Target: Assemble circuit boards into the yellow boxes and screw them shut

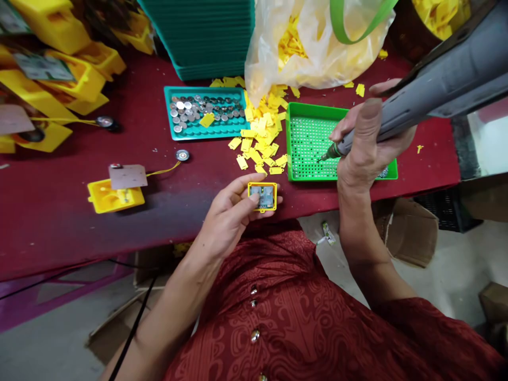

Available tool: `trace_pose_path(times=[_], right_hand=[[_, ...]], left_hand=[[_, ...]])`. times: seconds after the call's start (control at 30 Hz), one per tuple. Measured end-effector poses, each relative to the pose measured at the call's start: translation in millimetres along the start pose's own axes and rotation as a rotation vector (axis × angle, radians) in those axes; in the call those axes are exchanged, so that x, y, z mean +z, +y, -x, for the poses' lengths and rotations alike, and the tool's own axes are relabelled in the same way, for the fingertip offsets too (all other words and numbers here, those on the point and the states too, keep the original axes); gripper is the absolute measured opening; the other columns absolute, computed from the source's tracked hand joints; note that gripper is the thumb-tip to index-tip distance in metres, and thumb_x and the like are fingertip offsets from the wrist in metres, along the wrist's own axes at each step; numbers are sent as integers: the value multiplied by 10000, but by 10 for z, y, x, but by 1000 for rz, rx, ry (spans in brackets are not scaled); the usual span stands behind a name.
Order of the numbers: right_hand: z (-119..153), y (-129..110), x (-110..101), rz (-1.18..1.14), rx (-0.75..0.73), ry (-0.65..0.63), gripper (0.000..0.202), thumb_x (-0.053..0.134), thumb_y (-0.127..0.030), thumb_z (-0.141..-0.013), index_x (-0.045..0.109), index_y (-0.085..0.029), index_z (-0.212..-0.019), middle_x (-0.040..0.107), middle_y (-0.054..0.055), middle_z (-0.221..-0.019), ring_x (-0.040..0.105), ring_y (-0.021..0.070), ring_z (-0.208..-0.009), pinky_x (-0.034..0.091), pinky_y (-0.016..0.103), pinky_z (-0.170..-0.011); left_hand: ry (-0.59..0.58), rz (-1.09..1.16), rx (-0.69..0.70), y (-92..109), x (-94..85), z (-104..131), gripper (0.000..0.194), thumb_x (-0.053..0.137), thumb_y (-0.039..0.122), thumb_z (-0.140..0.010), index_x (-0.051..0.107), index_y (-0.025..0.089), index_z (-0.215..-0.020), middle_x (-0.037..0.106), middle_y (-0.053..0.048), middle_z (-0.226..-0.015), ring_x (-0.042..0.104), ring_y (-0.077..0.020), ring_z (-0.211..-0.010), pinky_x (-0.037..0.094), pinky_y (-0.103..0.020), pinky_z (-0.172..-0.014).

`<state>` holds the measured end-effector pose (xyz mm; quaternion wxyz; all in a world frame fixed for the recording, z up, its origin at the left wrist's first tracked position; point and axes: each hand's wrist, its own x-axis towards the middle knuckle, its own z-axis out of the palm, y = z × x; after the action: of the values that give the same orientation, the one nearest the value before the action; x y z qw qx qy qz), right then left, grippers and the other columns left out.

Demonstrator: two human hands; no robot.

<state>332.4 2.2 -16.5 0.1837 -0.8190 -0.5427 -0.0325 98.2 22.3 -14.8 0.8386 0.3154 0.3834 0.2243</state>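
Between the thumb and fingers of my left hand (234, 209) is a small yellow plastic case (275, 197), its open side up, with a grey-green circuit board (266, 197) inside. My thumb presses on the board. My right hand (363, 140) is wrapped round a grey electric screwdriver (432, 79). Its dark tip (327, 154) points down over the green perforated tray (290, 143), which holds many small screws; I cannot tell whether the tip touches one. Small yellow plastic pieces (260, 132) lie heaped left of that tray, beyond my left hand.
A teal tray (169, 114) of coin cells lies behind, before stacked teal trays (210, 37). A plastic bag (317, 58) of yellow parts stands at the back. Leftward are another yellow case (115, 201) with a wired round part (182, 155) and piled yellow housings (75, 74).
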Motion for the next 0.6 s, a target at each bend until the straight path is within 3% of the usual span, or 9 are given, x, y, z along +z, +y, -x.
trace_pose_path(times=[0.1,0.2,0.3,0.47,0.6], right_hand=[[13,-51,-20,-114,38,112,669,680,-708,-929,562,-354,-1484,757,97,-1129,660,284,-1002,568,493,-869],[21,-106,-43,-276,166,308,586,396,-611,-1092,439,-318,-1598,724,93,-1029,627,209,-787,578,439,-760],[21,-124,-36,-324,238,384,626,163,-563,-1119,345,-277,-1644,693,102,-991,578,180,-702,566,411,-705],[-2,-79,47,-655,158,542,706,229,-841,-1018,485,-304,-1397,618,41,-904,537,152,-642,532,397,-658],[-17,-66,103,-810,138,622,707,334,-876,-994,452,-280,-1356,543,4,-834,515,151,-578,510,375,-609]], left_hand=[[3,4,-4,10,9,0,333,862,249,-850,741,209,-1158,836,-67,-1123,825,-211,-934,678,-280,-749],[12,-5,-11,15,1,3,341,858,251,-854,739,214,-1172,836,-64,-1106,824,-223,-966,681,-291,-769],[3,-9,-15,19,-11,4,362,872,274,-846,734,211,-1174,838,-67,-1101,826,-235,-982,685,-301,-781],[0,1,-28,24,-15,5,433,912,292,-805,723,195,-1182,843,-72,-1099,831,-229,-957,688,-283,-760],[6,4,-24,19,-19,3,467,921,287,-790,717,183,-1196,843,-79,-1101,834,-227,-935,690,-277,-741]])
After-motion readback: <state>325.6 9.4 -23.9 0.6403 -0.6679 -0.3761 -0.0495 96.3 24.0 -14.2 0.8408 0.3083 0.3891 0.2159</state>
